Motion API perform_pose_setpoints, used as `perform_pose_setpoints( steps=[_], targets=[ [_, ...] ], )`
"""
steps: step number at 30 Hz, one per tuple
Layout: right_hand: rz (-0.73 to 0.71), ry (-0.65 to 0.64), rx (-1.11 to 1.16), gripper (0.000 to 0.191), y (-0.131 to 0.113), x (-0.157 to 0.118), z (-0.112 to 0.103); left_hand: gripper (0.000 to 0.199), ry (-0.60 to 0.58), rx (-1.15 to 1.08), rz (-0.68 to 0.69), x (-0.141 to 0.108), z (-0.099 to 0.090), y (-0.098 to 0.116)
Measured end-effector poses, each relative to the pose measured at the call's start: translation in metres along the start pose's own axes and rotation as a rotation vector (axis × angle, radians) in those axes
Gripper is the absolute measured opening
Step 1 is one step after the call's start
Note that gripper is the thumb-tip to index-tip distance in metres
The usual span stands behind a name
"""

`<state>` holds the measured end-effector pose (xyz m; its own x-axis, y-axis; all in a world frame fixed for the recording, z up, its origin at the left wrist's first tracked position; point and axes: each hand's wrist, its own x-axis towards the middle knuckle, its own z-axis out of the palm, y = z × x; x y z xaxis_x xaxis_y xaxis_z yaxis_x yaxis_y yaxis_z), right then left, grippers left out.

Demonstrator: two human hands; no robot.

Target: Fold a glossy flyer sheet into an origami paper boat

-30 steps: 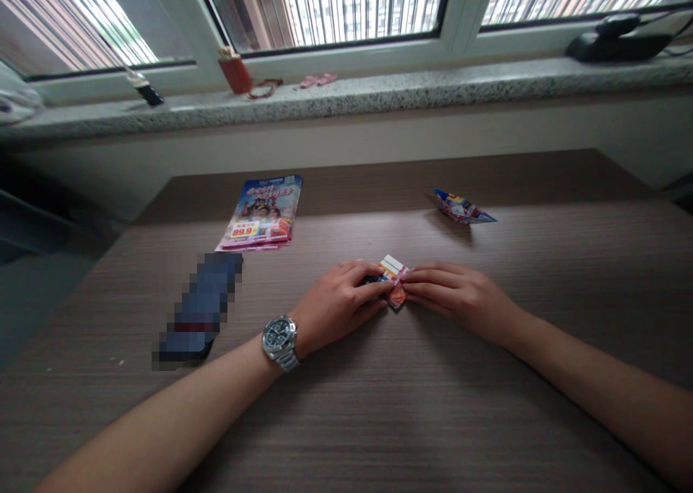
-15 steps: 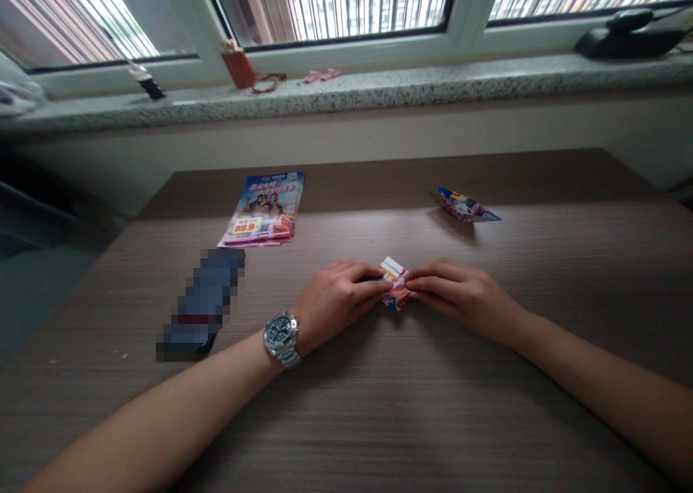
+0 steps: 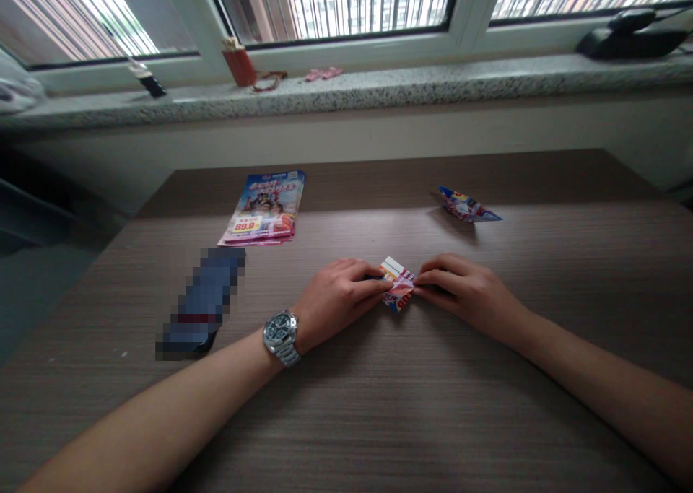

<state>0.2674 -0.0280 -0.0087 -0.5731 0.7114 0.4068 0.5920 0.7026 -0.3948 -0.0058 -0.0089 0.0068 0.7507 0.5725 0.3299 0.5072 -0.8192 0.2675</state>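
At the table's centre, folded paper is pinched by left hand and right hand, fingers nearly closed.

Mid-bench, we see folded paper between our left hand and right hand, both touching it. Behind it to right, folded paper piece on bench. Behind to left, flyer stack; before stack, phone, left of our left hand. Behind bench, windowsill bears pouch left, clips right of pouch, device stand far right.
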Motion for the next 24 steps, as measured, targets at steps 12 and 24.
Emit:
perform_pose_setpoints(
  steps=[12,24],
  targets=[
    [0.076,0.045,0.067,0.010,0.0031,0.0044,0.0029,0.013,0.014,-0.025,-0.079,0.0003,0.0033,-0.0017],
    [0.121,0.054,0.095,0.009,0.0017,0.0087,0.0027,0.015,0.043,0.077,-0.170,0.0021,-0.0012,-0.0001]
  ],
)
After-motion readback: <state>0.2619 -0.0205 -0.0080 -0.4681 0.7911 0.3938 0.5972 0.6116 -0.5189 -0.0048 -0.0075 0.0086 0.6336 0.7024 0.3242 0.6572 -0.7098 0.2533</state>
